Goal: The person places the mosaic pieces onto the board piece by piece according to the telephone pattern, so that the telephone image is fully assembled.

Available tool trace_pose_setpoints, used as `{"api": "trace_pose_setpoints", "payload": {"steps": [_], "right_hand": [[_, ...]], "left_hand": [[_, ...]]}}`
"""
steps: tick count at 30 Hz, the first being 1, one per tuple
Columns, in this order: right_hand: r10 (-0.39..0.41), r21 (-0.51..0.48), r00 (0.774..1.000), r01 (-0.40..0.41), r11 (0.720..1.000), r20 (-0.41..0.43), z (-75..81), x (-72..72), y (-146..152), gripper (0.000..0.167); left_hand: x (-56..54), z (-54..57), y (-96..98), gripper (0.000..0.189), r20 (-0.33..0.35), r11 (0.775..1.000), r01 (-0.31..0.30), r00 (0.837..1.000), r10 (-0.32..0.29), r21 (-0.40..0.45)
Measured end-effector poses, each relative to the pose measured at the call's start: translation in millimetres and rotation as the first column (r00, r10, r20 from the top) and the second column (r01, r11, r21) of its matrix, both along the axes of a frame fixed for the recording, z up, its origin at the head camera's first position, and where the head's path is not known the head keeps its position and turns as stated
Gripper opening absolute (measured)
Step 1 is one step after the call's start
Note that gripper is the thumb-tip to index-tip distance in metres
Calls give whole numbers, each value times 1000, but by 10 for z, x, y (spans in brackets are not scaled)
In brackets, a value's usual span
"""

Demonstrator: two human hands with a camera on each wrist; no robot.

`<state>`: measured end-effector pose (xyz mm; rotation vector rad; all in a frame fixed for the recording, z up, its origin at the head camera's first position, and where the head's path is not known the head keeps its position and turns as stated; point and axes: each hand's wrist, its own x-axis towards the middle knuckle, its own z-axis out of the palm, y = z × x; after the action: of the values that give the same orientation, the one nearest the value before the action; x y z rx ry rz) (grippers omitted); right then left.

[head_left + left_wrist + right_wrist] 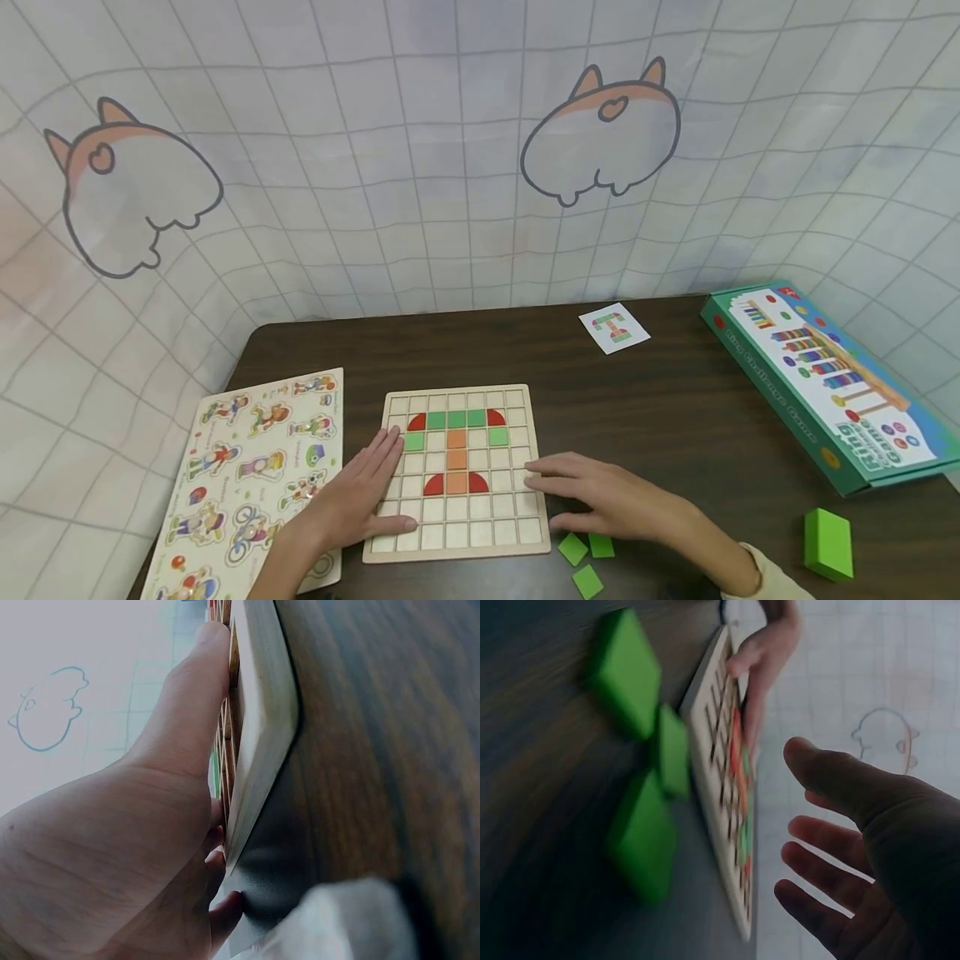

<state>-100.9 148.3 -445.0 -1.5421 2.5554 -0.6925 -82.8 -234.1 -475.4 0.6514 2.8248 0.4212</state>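
Observation:
A wooden grid board [480, 533] lies in the middle of the table. Set in its squares are green tiles [457, 419], a column of orange tiles [457, 458] and red quarter-round tiles [435, 485]. My left hand [358, 492] rests on the board's left edge with fingers straight and thumb spread over the near corner. My right hand [611, 497] hovers by the right edge, fingers loosely spread and holding nothing, as the right wrist view [855, 847] also confirms. Several loose green tiles [572, 549] lie on the table below it.
A picture card [615, 327] with a similar pattern lies at the back. On the left is a peg puzzle board [255, 500] with cartoon figures. A game box [825, 383] sits at the right, with a green block [828, 544] nearer me.

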Motion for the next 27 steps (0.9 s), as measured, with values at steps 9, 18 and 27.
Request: {"api": "trace_pose_setpoints", "payload": {"steps": [9, 18, 27], "right_hand": [[-46, 72, 998, 43, 996, 34, -46, 38, 270, 50], [27, 48, 998, -29, 998, 51, -34, 56, 258, 43], [194, -17, 976, -193, 981, 99, -83, 123, 214, 8]], "left_hand": [[-2, -22, -18, 109, -9, 1000, -3, 1000, 3, 9], [5, -10, 8, 108, -23, 1000, -2, 1000, 2, -11], [5, 8, 20, 108, -10, 1000, -7, 1000, 7, 0]]}}
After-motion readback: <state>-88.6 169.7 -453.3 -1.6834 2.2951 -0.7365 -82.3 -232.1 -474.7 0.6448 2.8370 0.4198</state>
